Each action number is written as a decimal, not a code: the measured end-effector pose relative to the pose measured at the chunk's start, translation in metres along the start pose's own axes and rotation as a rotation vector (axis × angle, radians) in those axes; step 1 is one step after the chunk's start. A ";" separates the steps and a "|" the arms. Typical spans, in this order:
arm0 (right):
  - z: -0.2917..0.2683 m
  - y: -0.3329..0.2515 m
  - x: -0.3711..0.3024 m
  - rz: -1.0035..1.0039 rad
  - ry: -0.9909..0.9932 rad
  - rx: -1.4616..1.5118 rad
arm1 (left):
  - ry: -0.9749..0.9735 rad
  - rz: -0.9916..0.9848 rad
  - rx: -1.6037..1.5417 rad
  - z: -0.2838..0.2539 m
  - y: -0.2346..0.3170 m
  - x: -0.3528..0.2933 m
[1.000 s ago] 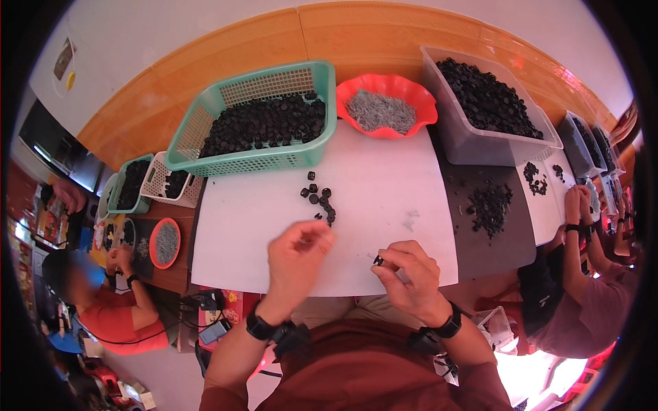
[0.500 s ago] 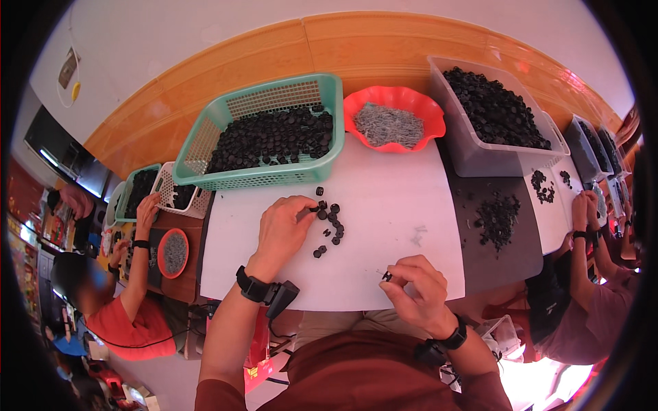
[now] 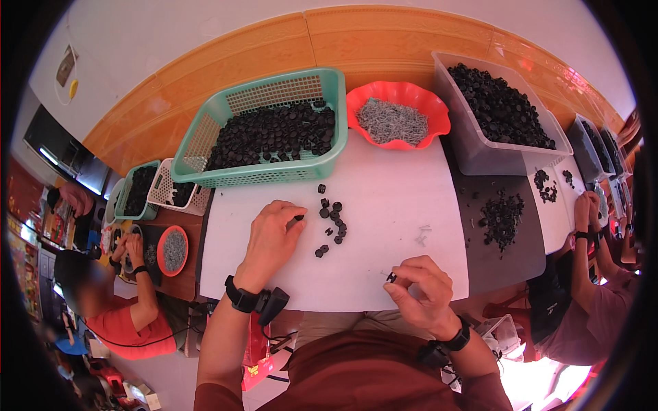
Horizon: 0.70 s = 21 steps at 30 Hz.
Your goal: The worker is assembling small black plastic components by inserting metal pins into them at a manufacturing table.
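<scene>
Fingers (image 3: 286, 211) of the left hand (image 3: 271, 230), left of the frame's centre, now pinch a small black piece (image 3: 299, 217), drawn back from the loose black parts (image 3: 335, 214) they reached half a second ago; this pick looks complete. Lower right of centre, the right hand (image 3: 426, 286) still grasps its black part (image 3: 391, 277) over the white sheet (image 3: 391, 198).

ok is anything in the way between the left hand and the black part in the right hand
Yes: loose black parts on the white sheet lie across the straight line from the left hand to the black part in the right hand. They look low enough to pass over; nothing taller shows.
</scene>
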State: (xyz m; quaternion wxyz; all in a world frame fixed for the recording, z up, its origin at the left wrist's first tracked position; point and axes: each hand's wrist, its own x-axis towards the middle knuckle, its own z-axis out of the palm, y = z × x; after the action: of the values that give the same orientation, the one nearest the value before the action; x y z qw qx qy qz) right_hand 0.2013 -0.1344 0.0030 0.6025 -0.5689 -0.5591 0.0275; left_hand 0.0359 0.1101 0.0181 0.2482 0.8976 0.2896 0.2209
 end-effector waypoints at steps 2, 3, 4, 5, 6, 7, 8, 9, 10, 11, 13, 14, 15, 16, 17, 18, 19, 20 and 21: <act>0.000 0.000 -0.001 0.002 0.001 0.005 | -0.003 -0.041 -0.012 -0.002 0.002 0.002; 0.000 0.000 -0.001 0.005 0.002 0.009 | -0.006 -0.081 -0.024 -0.003 0.003 0.003; 0.000 0.001 -0.001 0.004 0.003 0.008 | -0.006 -0.080 -0.024 -0.004 0.002 0.003; 0.001 0.001 -0.002 0.006 0.005 0.007 | -0.019 -0.095 -0.024 -0.005 0.001 0.004; 0.001 0.000 -0.002 0.008 0.007 0.006 | -0.033 -0.111 -0.025 -0.005 0.000 0.004; 0.000 0.000 -0.002 0.006 0.009 0.007 | -0.032 -0.110 -0.023 -0.005 -0.001 0.004; 0.000 0.000 -0.003 0.013 0.006 0.004 | -0.030 -0.098 -0.017 -0.005 -0.003 0.004; 0.000 -0.001 -0.003 0.019 0.004 0.002 | -0.027 -0.086 -0.011 -0.005 -0.004 0.003; -0.001 -0.001 -0.003 0.018 0.005 0.002 | -0.027 -0.085 -0.010 -0.006 -0.004 0.002; -0.001 -0.001 -0.002 0.023 0.006 0.011 | -0.027 -0.077 -0.032 -0.007 -0.003 0.001; -0.001 0.000 -0.003 0.028 0.008 0.019 | -0.029 -0.068 -0.054 -0.007 -0.003 -0.003; 0.000 0.000 -0.003 0.030 0.012 0.026 | -0.021 -0.085 -0.179 -0.008 -0.002 -0.006; 0.000 0.000 -0.003 0.032 0.015 0.033 | -0.013 -0.104 -0.303 -0.008 -0.002 -0.009; -0.001 0.000 -0.003 0.032 0.016 0.034 | -0.014 -0.104 -0.302 -0.008 -0.003 -0.011; -0.001 -0.001 -0.002 0.032 0.014 0.027 | -0.035 -0.130 -0.417 -0.008 -0.004 -0.015; -0.001 -0.001 -0.002 0.031 0.011 0.020 | -0.057 -0.156 -0.531 -0.009 -0.004 -0.018; -0.001 -0.001 -0.002 0.033 0.011 0.022 | -0.057 -0.157 -0.530 -0.009 -0.004 -0.020; -0.001 0.000 -0.002 0.034 0.014 0.034 | -0.064 -0.197 -0.636 -0.009 -0.003 -0.022; 0.000 0.000 -0.002 0.036 0.017 0.047 | -0.070 -0.238 -0.743 -0.009 -0.002 -0.024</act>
State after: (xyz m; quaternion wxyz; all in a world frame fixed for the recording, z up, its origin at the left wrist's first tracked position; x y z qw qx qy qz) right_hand 0.2008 -0.1361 0.0018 0.6199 -0.5649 -0.5426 0.0467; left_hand 0.0123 0.0988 0.0183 0.5898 0.7138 0.2832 0.2496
